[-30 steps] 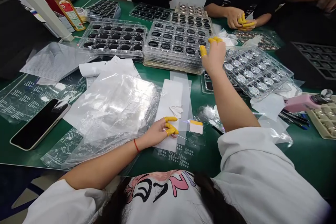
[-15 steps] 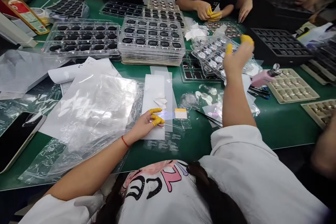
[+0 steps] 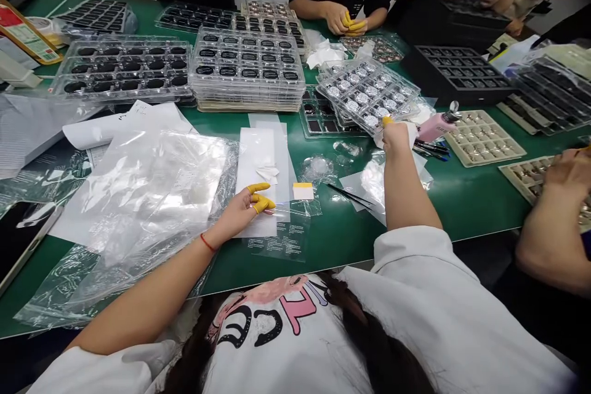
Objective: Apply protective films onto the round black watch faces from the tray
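My left hand (image 3: pixel 247 206) rests over a white paper strip (image 3: pixel 256 148), its yellow finger cots apart and nothing visible between them. A small folded white paper (image 3: pixel 267 173) lies just beyond its fingertips. To its right is a small white and yellow block (image 3: pixel 303 191). My right hand (image 3: pixel 396 136) is closed at the near edge of a clear tray of round silver parts (image 3: pixel 362 95). A yellow cot shows on its thumb; its other fingers are mostly hidden. White material (image 3: pixel 410 133) shows beside this hand; whether it is gripped is unclear.
Stacked clear trays with black discs (image 3: pixel 249 74) stand behind. Plastic bags (image 3: pixel 170 184) cover the left side, beside a phone (image 3: pixel 25 237). Tweezers (image 3: pixel 351 195), a pink bottle (image 3: pixel 436 126) and a beige tray (image 3: pixel 482 138) lie right. Co-workers' hands (image 3: pixel 344 18) work across the table.
My right hand has come back from above the silver-part tray to its near edge and closed. My left hand stays over the paper strip. The whole view has shifted slightly.
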The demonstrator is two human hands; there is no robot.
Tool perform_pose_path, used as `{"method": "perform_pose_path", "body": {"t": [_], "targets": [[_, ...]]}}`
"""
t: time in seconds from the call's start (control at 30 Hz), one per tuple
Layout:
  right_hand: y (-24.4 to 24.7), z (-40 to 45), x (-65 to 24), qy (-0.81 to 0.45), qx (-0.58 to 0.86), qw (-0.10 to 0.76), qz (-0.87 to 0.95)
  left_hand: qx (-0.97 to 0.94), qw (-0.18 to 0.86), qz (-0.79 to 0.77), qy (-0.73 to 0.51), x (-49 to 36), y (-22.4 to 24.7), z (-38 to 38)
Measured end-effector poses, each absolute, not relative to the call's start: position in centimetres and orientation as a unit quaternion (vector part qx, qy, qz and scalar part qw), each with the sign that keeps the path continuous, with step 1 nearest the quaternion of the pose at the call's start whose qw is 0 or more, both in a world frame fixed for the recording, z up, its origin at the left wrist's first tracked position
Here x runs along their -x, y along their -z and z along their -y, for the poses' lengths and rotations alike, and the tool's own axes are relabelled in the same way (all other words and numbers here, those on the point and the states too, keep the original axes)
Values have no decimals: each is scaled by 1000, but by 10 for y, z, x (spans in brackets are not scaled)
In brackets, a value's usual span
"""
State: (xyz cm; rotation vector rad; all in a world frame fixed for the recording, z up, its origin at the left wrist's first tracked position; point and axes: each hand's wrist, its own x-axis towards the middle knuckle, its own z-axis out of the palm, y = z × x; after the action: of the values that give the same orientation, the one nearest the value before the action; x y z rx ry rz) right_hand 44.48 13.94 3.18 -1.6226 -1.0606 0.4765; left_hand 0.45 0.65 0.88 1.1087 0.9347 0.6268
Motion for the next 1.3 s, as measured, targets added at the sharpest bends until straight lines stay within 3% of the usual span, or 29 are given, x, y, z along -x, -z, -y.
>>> {"method": "perform_pose_path", "body": {"t": [0.17, 0.4, 0.67, 0.97, 1.13, 1.3], "targets": [[-34, -111, -406, -337, 709, 593, 178, -508, 694, -435, -266, -4, -14, -6], [-33, -99, -386, -498, 573, 643, 101, -496, 703, -440, -257, -6, -18, -7], [-63, -99, -395, -488, 542, 680, 77, -482, 713, -438, -259, -5, -12, -7], [-131, -43, -342, -461, 454, 739, 188, -500, 708, -427, -257, -6, -7, -7], [-150, -39, -280, -536, 394, 706, 245, -513, 700, -421, -264, -5, -7, -6], [-130, -69, -202, -687, 332, 621, 179, -487, 715, -417, -278, -8, -5, -6]]}}
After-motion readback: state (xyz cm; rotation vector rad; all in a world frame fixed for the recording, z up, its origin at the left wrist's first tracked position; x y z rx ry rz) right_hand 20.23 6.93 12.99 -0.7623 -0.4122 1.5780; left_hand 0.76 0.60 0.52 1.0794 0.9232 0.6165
